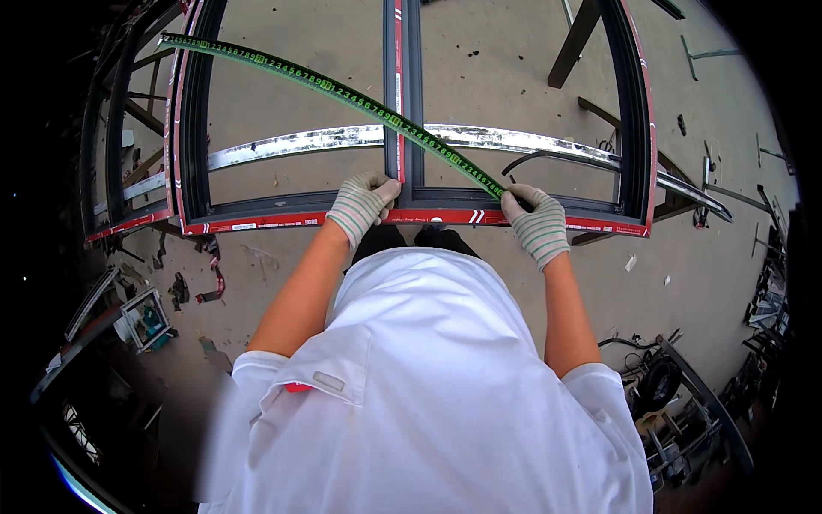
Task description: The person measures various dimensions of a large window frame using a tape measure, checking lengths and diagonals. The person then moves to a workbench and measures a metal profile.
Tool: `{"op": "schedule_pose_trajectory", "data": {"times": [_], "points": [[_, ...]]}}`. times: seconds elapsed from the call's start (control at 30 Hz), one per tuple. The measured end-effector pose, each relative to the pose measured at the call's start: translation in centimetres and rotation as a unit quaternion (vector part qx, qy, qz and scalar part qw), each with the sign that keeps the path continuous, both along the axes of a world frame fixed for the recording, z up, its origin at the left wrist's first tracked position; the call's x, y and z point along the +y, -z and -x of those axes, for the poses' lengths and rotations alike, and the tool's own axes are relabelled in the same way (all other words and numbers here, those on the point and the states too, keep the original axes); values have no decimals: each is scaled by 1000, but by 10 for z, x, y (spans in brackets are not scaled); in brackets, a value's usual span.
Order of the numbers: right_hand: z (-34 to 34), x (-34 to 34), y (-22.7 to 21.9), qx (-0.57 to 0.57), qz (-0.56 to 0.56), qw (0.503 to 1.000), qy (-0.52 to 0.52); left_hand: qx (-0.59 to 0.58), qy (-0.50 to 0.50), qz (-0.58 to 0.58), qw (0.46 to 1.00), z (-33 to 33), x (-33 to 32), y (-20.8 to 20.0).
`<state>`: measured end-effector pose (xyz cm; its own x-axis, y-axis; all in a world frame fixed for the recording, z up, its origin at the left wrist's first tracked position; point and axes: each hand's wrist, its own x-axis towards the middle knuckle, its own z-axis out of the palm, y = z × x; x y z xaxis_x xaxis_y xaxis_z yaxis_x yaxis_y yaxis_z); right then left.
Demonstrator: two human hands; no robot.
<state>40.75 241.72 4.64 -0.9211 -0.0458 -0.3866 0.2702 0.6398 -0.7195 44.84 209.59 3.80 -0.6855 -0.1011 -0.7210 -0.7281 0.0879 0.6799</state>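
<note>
My right hand (pixel 539 224), in a striped knit glove, is closed on the near end of a tape measure (pixel 360 100). The tape's case is mostly hidden in the fingers. The green blade runs out diagonally to the far left, across a dark window frame (pixel 282 221) with red protective film. Its tip lies beyond the frame's left side. My left hand (pixel 361 206), gloved alike, has its fingers curled at the frame's near rail, by the foot of the middle bar (pixel 413 94). The thumb rests near that bar, and the fingertips are partly hidden.
A second dark frame (pixel 104 188) stands at the left. Beneath the frames runs a worn, whitish metal beam (pixel 300 146), with brown supports (pixel 575 43) around. Scraps and a small framed piece (pixel 144 319) lie at lower left. Cables and metal pieces (pixel 676 403) crowd the lower right.
</note>
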Motion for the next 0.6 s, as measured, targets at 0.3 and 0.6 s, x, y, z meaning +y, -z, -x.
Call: {"op": "schedule_pose_trajectory", "data": {"times": [0.3,0.6], "points": [[1,0,-3,-13,39,999,24,69,-291,-274,914,-13,-10,18],[-2,-6,18,44,29,998,-21,101,-278,-206,933,-49,-43,7]]}}
